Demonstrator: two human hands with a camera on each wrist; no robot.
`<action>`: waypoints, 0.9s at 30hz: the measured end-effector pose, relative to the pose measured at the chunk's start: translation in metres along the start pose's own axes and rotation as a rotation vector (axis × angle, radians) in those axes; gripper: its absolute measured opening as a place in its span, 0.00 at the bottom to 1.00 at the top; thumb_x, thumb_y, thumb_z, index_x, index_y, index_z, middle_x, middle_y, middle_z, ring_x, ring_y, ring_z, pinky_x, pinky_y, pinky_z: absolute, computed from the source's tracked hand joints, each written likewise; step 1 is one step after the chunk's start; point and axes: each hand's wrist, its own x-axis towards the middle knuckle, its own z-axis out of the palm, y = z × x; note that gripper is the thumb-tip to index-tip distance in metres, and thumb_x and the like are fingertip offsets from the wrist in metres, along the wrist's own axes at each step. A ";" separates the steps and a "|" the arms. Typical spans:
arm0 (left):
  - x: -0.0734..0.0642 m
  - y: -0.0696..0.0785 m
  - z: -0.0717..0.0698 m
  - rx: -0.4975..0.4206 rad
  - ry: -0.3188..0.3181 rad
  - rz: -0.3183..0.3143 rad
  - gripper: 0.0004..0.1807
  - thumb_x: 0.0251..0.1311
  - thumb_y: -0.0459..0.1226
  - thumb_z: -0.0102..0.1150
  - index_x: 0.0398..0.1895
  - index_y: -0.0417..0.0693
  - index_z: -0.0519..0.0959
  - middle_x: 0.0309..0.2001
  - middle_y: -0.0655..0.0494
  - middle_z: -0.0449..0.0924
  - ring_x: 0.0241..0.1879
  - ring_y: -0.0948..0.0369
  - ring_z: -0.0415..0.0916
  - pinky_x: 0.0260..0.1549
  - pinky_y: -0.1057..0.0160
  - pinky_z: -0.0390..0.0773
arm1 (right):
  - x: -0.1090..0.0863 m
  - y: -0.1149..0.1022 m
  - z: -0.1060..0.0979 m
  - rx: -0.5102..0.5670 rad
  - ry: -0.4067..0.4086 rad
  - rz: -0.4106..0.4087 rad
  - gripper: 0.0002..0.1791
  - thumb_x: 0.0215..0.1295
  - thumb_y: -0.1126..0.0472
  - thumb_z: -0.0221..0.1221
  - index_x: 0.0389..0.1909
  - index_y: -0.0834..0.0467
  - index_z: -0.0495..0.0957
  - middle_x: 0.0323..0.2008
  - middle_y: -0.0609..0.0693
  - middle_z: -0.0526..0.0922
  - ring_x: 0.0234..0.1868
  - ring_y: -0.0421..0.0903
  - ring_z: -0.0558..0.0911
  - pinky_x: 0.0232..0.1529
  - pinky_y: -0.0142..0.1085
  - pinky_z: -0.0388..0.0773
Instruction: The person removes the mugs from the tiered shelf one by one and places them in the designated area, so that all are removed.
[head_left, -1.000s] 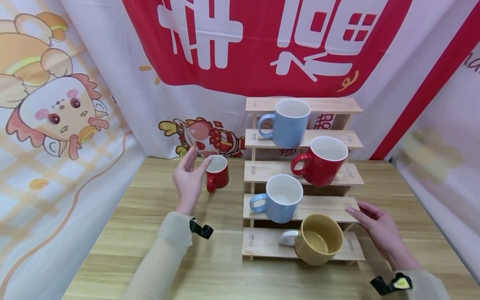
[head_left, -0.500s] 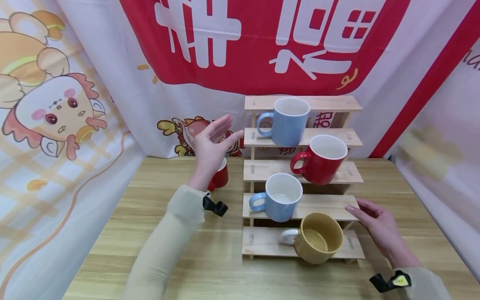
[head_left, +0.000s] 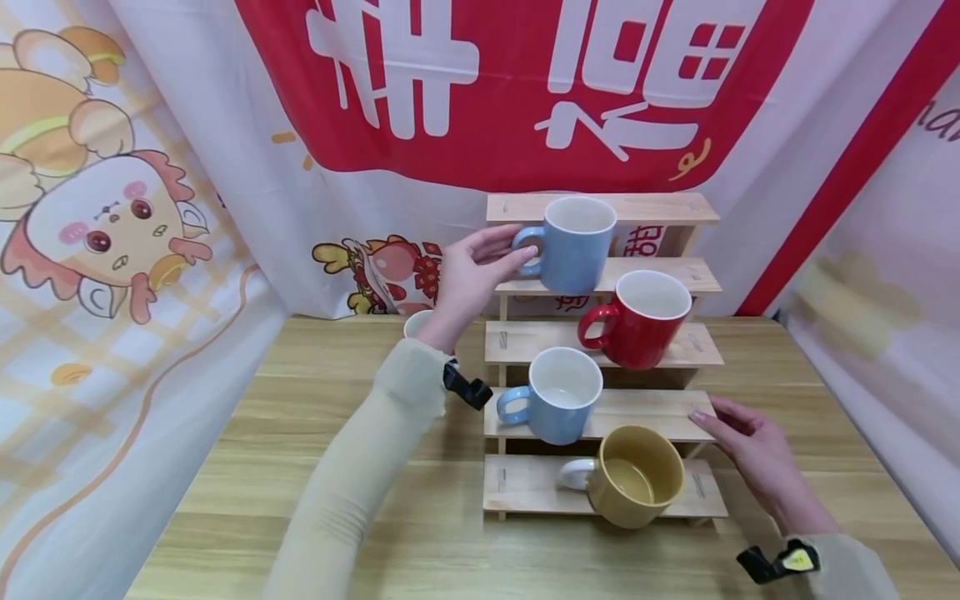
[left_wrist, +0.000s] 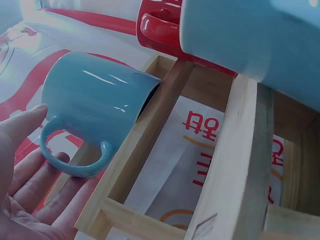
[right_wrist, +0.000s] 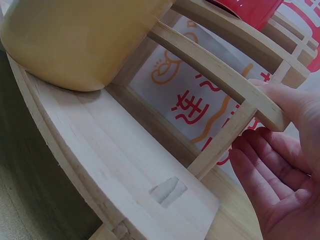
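Note:
A light blue mug (head_left: 579, 254) stands on the second-highest step of the wooden stepped rack (head_left: 645, 415). My left hand (head_left: 471, 273) is at its handle (left_wrist: 75, 167). In the left wrist view the thumb lies on one side of the handle and the outstretched fingers behind it; they are not closed round it. My right hand (head_left: 761, 458) holds the right end of a lower step, thumb on top and fingers beneath, as the right wrist view shows. Below the upper blue mug stand a red mug (head_left: 647, 329), another blue mug (head_left: 561, 400) and a yellow mug (head_left: 633, 483).
A small red mug, its white rim (head_left: 415, 323) showing, stands on the wooden table (head_left: 300, 400) left of the rack, mostly hidden by my left wrist. Printed cloth (head_left: 420, 158) hangs right behind the rack, and more cloth borders both sides.
My left hand has moved up and to the right, from beside the small red mug to the upper blue mug's handle. My right hand stays on the rack.

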 end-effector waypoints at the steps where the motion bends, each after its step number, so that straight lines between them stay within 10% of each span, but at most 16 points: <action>1: 0.001 0.000 0.001 -0.016 -0.004 -0.006 0.24 0.61 0.41 0.73 0.60 0.49 0.82 0.54 0.55 0.85 0.50 0.59 0.84 0.48 0.59 0.85 | 0.000 0.000 0.000 -0.001 -0.001 0.003 0.13 0.69 0.58 0.68 0.52 0.43 0.82 0.45 0.34 0.81 0.45 0.30 0.80 0.45 0.23 0.80; 27: 0.014 0.003 0.010 -0.035 -0.073 -0.080 0.20 0.62 0.52 0.69 0.54 0.56 0.85 0.49 0.60 0.86 0.51 0.58 0.84 0.45 0.59 0.86 | 0.001 0.002 -0.001 0.044 0.001 -0.026 0.13 0.69 0.61 0.67 0.51 0.44 0.83 0.45 0.35 0.82 0.45 0.31 0.81 0.44 0.24 0.81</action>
